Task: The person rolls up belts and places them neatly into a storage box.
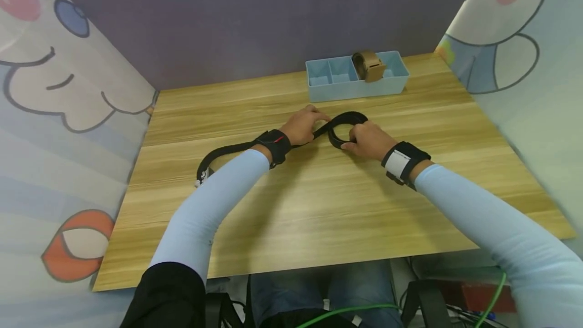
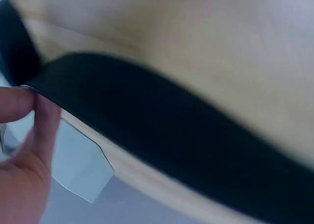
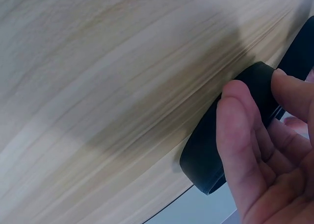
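Note:
A black belt (image 1: 227, 150) lies across the wooden table, with a shiny metal piece, apparently its buckle (image 1: 204, 175), at the left end. Its right end is bent round into a loose loop (image 1: 349, 116). My left hand (image 1: 300, 125) pinches the strap between thumb and finger just left of this loop, as the left wrist view shows with the belt (image 2: 147, 116) running off to the right. On the loop's right side, my right hand (image 1: 371, 140) grips the band; thumb and fingers close on the belt (image 3: 201, 150) in the right wrist view.
Behind the hands, a light blue divided box (image 1: 355, 89) stands at the table's back edge, a brown roll-shaped object (image 1: 368, 67) in it. A dark wall panel (image 1: 227, 24) rises behind. A green cable (image 1: 350, 309) hangs below the front edge.

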Demonstrator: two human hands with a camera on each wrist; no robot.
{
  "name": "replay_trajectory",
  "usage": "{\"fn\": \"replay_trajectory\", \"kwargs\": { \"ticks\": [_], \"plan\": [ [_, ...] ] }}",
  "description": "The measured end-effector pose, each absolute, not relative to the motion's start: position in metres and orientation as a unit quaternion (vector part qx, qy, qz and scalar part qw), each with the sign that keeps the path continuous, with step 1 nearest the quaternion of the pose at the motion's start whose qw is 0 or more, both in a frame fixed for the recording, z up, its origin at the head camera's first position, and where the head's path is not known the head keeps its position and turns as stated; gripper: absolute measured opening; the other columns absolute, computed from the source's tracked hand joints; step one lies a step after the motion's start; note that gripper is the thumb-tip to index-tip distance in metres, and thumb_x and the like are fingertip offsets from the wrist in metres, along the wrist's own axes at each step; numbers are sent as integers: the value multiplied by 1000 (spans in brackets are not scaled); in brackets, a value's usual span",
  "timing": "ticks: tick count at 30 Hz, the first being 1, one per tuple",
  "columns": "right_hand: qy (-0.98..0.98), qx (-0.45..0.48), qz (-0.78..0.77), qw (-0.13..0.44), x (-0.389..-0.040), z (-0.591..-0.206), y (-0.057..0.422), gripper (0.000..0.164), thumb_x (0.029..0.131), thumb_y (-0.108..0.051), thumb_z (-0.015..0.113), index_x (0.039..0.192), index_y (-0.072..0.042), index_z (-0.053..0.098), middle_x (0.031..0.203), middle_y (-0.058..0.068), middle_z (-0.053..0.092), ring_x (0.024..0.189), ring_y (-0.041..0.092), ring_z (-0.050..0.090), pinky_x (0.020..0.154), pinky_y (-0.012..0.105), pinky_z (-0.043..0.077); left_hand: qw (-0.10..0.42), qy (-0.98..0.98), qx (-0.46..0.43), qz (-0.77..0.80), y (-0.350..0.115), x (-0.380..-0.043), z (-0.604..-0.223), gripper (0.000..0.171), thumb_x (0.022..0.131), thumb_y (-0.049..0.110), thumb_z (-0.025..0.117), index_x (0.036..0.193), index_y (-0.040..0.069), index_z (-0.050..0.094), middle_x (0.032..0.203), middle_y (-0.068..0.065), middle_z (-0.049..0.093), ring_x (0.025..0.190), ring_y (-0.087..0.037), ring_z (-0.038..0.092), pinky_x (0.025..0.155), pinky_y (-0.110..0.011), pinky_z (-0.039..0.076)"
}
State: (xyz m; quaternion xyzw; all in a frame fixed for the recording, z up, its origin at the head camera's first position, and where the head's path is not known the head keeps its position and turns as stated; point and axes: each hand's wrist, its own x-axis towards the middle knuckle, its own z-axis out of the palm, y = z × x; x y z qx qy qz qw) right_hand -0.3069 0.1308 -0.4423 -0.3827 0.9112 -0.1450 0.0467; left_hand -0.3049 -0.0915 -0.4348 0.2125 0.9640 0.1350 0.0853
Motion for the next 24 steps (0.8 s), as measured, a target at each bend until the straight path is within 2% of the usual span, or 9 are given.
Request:
{"fn": "replay_trajectory", "kwargs": {
  "ticks": [5, 9, 11, 14, 16, 19, 21, 24],
  "plan": [
    [910, -383, -149, 52, -306, -440, 128, 34, 84, -28, 68, 56, -9, 61, 44, 0, 48, 37, 12, 38, 42, 25, 29, 80, 945, 317, 19, -93, -313, -438, 70, 82, -3, 64, 140, 28, 41, 150, -16, 27, 137, -30, 32, 78, -31, 52],
    [914, -375, -143, 59, -309, -439, 128, 34, 84, -28, 68, 58, -9, 62, 45, 1, 50, 38, 12, 40, 43, 25, 30, 47, 927, 364, -81, -94, -317, -437, 72, 85, 2, 63, 143, 33, 34, 151, -14, 26, 134, -30, 37, 87, -34, 51],
    [916, -372, -135, 59, -309, -438, 127, 34, 84, -30, 68, 58, -10, 62, 46, 1, 50, 38, 12, 41, 43, 25, 31, 30, 914, 386, -120, -94, -318, -435, 72, 86, 5, 63, 144, 35, 32, 150, -13, 29, 129, -30, 43, 93, -37, 48],
    [918, -371, -129, 51, -311, -436, 126, 35, 84, -31, 68, 57, -10, 62, 46, 0, 51, 39, 13, 42, 43, 25, 31, 23, 906, 402, -130, -92, -322, -431, 66, 88, 5, 61, 141, 35, 37, 143, -10, 41, 122, -30, 50, 98, -39, 45],
    [917, -376, -127, 40, -312, -434, 126, 34, 83, -31, 68, 57, -10, 62, 46, 0, 51, 39, 13, 42, 44, 26, 31, 28, 909, 399, -115, -91, -325, -430, 59, 89, 4, 59, 138, 33, 44, 138, -8, 48, 116, -29, 55, 95, -39, 47],
    [916, -381, -123, 33, -311, -432, 127, 34, 84, -32, 68, 59, -9, 63, 48, 1, 53, 40, 14, 43, 45, 27, 32, 47, 915, 390, -92, -87, -328, -427, 55, 89, 2, 57, 135, 31, 48, 135, -6, 52, 118, -27, 55, 93, -39, 48],
    [919, -377, -116, 33, -308, -431, 127, 32, 83, -33, 68, 65, -7, 65, 52, 3, 55, 43, 15, 46, 46, 28, 33, 56, 916, 388, -87, -85, -328, -425, 53, 89, 2, 57, 134, 29, 50, 136, -7, 52, 118, -27, 55, 91, -40, 49],
    [926, -367, -89, 25, -297, -425, 127, 38, 82, -39, 68, 85, -1, 67, 61, 9, 61, 45, 18, 51, 45, 31, 39, 62, 914, 391, -92, -80, -326, -424, 51, 89, 2, 57, 133, 28, 52, 137, -7, 51, 116, -28, 57, 89, -40, 51]
  ]
}}
